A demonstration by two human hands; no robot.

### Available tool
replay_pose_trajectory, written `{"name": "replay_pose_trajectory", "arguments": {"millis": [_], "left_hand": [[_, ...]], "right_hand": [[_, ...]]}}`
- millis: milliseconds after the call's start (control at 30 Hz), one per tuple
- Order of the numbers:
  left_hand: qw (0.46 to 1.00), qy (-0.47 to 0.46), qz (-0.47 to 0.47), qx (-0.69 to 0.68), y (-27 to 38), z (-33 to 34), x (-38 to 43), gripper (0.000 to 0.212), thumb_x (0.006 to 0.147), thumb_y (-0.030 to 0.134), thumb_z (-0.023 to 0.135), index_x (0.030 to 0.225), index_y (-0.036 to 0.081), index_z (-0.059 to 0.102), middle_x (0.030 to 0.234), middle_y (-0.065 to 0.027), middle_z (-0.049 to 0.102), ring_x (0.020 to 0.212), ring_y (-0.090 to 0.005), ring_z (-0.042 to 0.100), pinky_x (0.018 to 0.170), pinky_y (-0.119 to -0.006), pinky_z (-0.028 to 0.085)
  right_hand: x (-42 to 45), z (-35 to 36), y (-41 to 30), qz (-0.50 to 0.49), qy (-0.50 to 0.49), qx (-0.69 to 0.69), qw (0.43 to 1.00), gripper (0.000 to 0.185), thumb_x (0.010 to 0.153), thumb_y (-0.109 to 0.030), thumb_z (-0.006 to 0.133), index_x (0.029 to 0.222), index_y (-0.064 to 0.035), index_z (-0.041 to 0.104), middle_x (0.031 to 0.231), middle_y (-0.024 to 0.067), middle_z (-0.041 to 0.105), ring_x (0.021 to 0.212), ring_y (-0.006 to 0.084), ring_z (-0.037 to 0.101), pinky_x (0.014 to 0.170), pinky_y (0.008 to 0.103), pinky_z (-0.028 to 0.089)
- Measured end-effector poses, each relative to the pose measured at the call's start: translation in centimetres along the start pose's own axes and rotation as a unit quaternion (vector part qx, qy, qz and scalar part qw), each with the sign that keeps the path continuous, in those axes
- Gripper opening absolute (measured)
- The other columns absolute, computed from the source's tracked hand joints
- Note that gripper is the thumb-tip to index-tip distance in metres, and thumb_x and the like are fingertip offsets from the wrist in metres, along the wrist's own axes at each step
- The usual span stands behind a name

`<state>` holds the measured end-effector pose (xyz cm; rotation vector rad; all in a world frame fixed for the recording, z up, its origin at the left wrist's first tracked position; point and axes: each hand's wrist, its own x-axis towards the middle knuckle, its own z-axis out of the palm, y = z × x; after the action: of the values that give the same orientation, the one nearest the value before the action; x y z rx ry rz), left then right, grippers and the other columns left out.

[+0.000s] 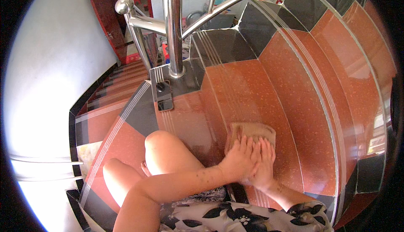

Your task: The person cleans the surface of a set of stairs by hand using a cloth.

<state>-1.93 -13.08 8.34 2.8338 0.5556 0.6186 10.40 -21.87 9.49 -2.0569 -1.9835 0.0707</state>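
A folded brown cloth (257,130) lies on a glossy red stair tread (249,96), partly covered by both hands. My left hand (241,159) presses on the cloth's left part, fingers stretched forward and fairly flat. Close against it, my right hand (264,164) presses on the right part of the same cloth. The hands touch and overlap near the thumbs. What the palms cover is hidden. Bent bare knees (167,153) are to the left of the hands, on the step below.
Steps with black edge tiles (252,23) rise to the right. A smartphone (164,96) lies near the edge by a steel railing post (173,26). Lower stairs (116,83) descend at the left beside a white wall (47,74). A red door (107,17) stands beyond.
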Motion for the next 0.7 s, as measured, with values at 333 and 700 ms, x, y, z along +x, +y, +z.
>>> {"name": "replay_pose_trajectory", "arguments": {"millis": [333,700], "left_hand": [[0.985,0.053,0.096,-0.133,3.9,0.2,-2.6,0.058,0.085,0.042,0.052,0.117,-0.007,0.05,0.109,-0.0312,0.058,0.1,-0.0465,0.057,0.084,-0.049,0.047],[0.997,0.057,-0.05,-0.006,-5.4,1.0,7.2,0.053,0.084,0.033,0.053,0.12,-0.005,0.051,0.117,-0.0278,0.056,0.111,-0.0397,0.054,0.093,-0.049,0.042]], "right_hand": [[-6.9,-1.3,-0.9,0.017,-0.019,0.066,0.998,0.076,0.075,-0.028,0.052,0.139,0.0051,0.025,0.14,0.0282,0.027,0.13,0.0476,0.026,0.104,0.0628,0.015],[9.1,1.2,4.5,-0.053,0.019,-0.057,0.997,0.07,0.08,-0.031,0.055,0.135,0.0061,0.033,0.14,0.0245,0.033,0.133,0.041,0.024,0.11,0.0534,0.013]]}}
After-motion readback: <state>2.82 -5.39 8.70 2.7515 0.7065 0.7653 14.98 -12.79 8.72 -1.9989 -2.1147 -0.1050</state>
